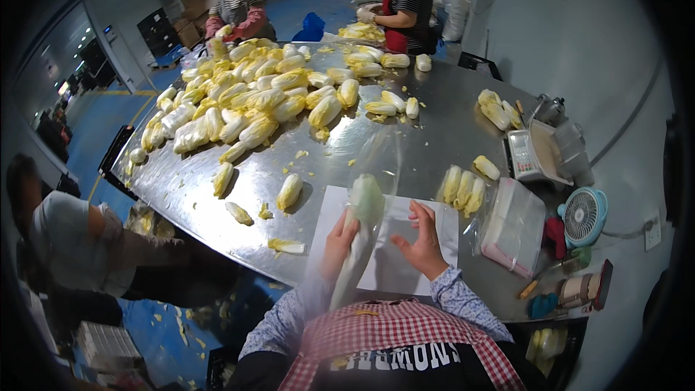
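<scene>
In front of my body, my left hand (338,240) is closed around the side of a long clear plastic bag (382,163). A pale green and white bundle (366,199), blurred, shows inside or behind the film, and I cannot make out its kind. The bag's upper part stands out over the table and its lower part trails toward my apron. To the right of it, my right hand (422,241) is open, fingers apart, with nothing in it. Both hands are above a white board (441,275) lying on the metal table (427,130).
A large heap of napa cabbages (253,98) covers the far left. To my right are bagged cabbages (462,190), a stack of clear bags (512,224), a scale (525,156) and a blue fan (583,216). Co-workers stand at the far side and at the left.
</scene>
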A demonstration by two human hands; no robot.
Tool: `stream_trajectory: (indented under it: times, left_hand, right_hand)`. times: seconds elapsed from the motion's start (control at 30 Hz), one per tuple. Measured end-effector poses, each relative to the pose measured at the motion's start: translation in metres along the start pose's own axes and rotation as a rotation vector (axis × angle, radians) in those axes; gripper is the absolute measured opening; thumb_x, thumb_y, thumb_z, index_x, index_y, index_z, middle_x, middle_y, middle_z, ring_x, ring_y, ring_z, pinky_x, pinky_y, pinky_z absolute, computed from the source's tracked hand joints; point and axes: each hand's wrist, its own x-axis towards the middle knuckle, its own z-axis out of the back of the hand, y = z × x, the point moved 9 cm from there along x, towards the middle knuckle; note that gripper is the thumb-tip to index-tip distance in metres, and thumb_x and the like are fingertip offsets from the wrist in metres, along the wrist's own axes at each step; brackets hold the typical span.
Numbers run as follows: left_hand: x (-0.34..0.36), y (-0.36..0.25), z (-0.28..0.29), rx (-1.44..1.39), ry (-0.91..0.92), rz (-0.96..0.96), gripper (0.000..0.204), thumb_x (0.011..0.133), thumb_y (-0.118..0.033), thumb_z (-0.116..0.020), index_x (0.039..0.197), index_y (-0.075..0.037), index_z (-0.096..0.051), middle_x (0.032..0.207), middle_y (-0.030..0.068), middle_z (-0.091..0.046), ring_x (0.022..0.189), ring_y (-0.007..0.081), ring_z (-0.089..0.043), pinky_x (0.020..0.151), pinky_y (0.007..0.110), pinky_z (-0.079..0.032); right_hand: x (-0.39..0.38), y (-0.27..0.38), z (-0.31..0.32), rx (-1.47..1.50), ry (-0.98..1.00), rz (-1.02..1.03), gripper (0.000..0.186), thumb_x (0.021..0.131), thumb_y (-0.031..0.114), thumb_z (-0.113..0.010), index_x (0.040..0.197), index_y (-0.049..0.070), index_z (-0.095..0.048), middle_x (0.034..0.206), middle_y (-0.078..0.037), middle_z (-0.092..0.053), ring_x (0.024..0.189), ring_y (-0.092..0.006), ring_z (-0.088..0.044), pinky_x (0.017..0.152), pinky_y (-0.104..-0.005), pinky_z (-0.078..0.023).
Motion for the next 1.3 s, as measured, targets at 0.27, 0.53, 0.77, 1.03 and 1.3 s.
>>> stream_trajectory:
  times: [0.27,0.53,0.77,1.03,1.3]
  left_hand:
    - [-0.014,-0.015,-0.051,-0.611,0.261,0.343,0.052,0.097,-0.044,-0.036,0.133,-0.006,-0.04,0.117,0.0092,-0.055,0.102,0.0177,-0.056,0.087,0.03,-0.047]
    - [0.009,0.001,-0.009,-0.181,-0.011,0.005,0.041,0.098,-0.033,-0.043,0.131,-0.007,-0.044,0.108,0.0034,-0.058,0.09,0.0126,-0.058,0.082,0.027,-0.048]
    - [-0.031,-0.019,-0.044,-0.793,0.267,0.323,0.05,0.097,-0.044,-0.039,0.131,-0.008,-0.045,0.12,0.0083,-0.056,0.103,0.0159,-0.056,0.088,0.029,-0.046]
    - [-0.011,0.006,-0.026,-0.11,-0.012,0.02,0.048,0.098,-0.035,-0.043,0.136,-0.006,-0.038,0.112,0.0013,-0.056,0.098,0.0092,-0.054,0.083,0.023,-0.046]
    - [-0.002,-0.05,-0.044,0.175,-0.081,-0.17,0.054,0.097,-0.047,-0.038,0.132,-0.005,-0.041,0.108,0.0037,-0.057,0.096,0.012,-0.055,0.081,0.023,-0.046]
  right_hand:
    - [-0.014,-0.015,-0.042,-0.078,0.158,0.116,0.046,0.082,0.007,-0.062,0.125,0.005,-0.048,0.099,-0.013,-0.055,0.075,-0.0274,-0.058,0.065,-0.0343,-0.049]
    - [-0.013,0.04,-0.047,-0.017,0.22,0.297,0.019,0.081,0.002,-0.054,0.1,0.001,-0.056,0.079,-0.015,-0.06,0.065,-0.0332,-0.06,0.057,-0.0403,-0.048]
    - [-0.005,0.001,-0.021,0.024,0.108,0.027,0.021,0.081,0.001,-0.055,0.101,0.006,-0.059,0.067,-0.014,-0.059,0.055,-0.0263,-0.06,0.051,-0.0353,-0.047]
    - [-0.004,0.02,-0.025,0.175,0.086,-0.069,0.019,0.082,0.001,-0.055,0.101,0.004,-0.057,0.064,-0.011,-0.058,0.051,-0.0174,-0.057,0.048,-0.029,-0.044]
    - [-0.023,0.082,-0.056,0.257,0.46,0.107,0.021,0.081,0.006,-0.056,0.103,0.006,-0.054,0.065,-0.014,-0.06,0.054,-0.026,-0.062,0.05,-0.0358,-0.047]
